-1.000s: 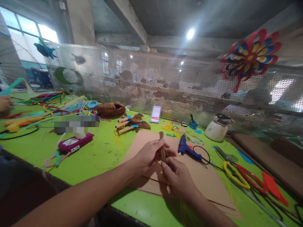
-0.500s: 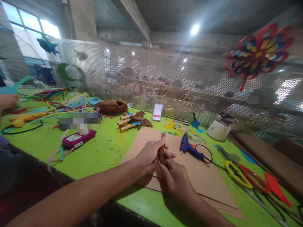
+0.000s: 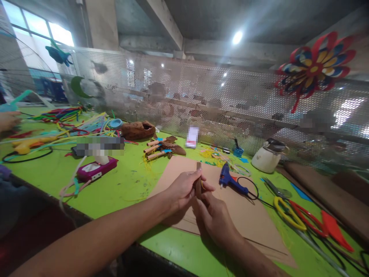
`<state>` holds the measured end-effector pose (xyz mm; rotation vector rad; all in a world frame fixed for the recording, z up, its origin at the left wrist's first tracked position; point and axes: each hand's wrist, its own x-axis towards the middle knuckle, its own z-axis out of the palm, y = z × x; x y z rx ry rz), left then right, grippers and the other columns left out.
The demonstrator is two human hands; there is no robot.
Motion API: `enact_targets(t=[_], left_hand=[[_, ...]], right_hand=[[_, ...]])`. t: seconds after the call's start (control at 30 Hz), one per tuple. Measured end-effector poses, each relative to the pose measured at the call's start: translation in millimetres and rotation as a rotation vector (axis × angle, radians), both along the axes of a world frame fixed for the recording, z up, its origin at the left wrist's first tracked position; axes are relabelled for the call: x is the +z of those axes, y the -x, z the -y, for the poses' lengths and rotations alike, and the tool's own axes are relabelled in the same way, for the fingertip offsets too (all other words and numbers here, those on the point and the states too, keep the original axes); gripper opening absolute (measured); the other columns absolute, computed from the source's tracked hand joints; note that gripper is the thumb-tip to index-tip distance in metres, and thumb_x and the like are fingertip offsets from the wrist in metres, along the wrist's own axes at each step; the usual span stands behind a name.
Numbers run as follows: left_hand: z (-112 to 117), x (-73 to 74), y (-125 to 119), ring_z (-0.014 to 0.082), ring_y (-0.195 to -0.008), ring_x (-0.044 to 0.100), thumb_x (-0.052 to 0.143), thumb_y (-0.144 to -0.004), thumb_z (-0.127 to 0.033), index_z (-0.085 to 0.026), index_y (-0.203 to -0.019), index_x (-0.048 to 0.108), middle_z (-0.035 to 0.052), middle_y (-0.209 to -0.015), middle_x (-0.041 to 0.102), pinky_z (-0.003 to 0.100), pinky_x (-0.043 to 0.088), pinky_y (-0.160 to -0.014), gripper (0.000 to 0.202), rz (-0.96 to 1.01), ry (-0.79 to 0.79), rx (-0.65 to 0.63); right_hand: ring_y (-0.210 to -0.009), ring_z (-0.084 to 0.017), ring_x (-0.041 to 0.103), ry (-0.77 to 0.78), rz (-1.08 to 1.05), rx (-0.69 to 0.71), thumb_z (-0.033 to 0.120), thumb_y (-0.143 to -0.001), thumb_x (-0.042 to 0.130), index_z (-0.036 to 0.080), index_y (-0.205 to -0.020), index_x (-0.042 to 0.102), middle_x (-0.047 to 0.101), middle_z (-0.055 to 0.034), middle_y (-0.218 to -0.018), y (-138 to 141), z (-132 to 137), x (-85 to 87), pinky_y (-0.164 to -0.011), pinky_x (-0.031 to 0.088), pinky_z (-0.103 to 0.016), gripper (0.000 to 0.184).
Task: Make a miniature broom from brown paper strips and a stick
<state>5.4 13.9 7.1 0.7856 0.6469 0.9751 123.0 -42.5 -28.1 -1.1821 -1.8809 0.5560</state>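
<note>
My left hand (image 3: 181, 190) is closed round a small brown rolled tube (image 3: 198, 177), held upright over a brown cardboard sheet (image 3: 245, 215) on the green table (image 3: 121, 184). My right hand (image 3: 215, 219) is just below it, its fingers pinching the tube's lower end. A thin yellow strand shows by the tube. A blue glue gun (image 3: 229, 180) lies on the sheet just right of my hands.
Finished brown rolls (image 3: 161, 148) and a brown pouch (image 3: 138, 130) lie farther back. A pink case (image 3: 96, 170) sits left, coloured strips (image 3: 72, 127) beyond it. Scissors (image 3: 291, 213) and a white pot (image 3: 268, 156) are on the right. Another person's hand (image 3: 7, 121) is at the far left. A mesh screen (image 3: 201, 100) backs the table.
My hands stay together on the tube; the right hand's fingers have shifted slightly lower and closer under the left. The view has tilted up a little.
</note>
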Motion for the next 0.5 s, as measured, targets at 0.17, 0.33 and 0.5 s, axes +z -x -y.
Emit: enact_targets(t=[0.17,0.33,0.5], left_hand=[[-6.2,1.0,3.6,0.0168,-0.069,0.063,0.050,-0.087,-0.033,-0.013,-0.081,0.053,0.0073,-0.067,0.064,0.034,0.047,-0.079,0.021,0.058,-0.031,0.042],[0.2,-1.0,-1.7,0.0167,-0.061,0.060,0.050,-0.086,-0.035,-0.015,-0.080,0.050,0.0088,-0.074,0.065,0.032,0.048,-0.061,0.021,0.036,0.002,-0.015],[6.6,-1.2,-6.7,0.0142,-0.057,0.057,0.055,-0.082,-0.035,-0.015,-0.080,0.051,0.0086,-0.076,0.065,0.029,0.046,-0.059,0.021,0.047,-0.049,-0.029]], right_hand=[[-0.054,-0.013,0.048,0.158,-0.085,-0.005,0.033,-0.084,0.048,0.014,-0.074,0.057,0.058,-0.0019,-0.060,0.8,-0.8,4.3,-0.050,0.035,-0.023,0.023],[-0.056,-0.013,0.049,0.285,-0.239,0.008,0.023,-0.077,0.051,0.015,-0.070,0.056,0.056,-0.0005,-0.061,0.3,-4.4,4.4,-0.051,0.038,-0.024,0.012],[-0.053,-0.011,0.043,0.260,-0.309,-0.024,0.040,-0.082,0.051,0.016,-0.064,0.052,0.050,0.0011,-0.056,2.4,-5.6,7.6,-0.049,0.036,-0.023,0.031]])
